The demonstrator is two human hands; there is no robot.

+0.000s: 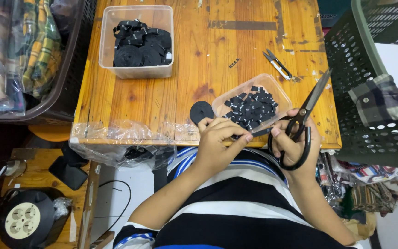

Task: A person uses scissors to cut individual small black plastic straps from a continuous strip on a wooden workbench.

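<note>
Your left hand [217, 138] pinches a narrow black woven label strip [260, 132] running lengthwise toward three o'clock, where your right hand [295, 143], fingers closed through the black-handled steel scissors [302, 121], holds blades pointing to one o'clock above the wooden table [185, 83].

Wooden table [199, 87], two clear tubs [134, 69] [279, 94], black tape roll [201, 112], small snips [277, 64]

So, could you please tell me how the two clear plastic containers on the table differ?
The back container is deep and holds black ribbon rolls; the near tray is shallow and holds small cut black pieces. The back one sits square, the near one askew. Both are clear plastic.
</note>
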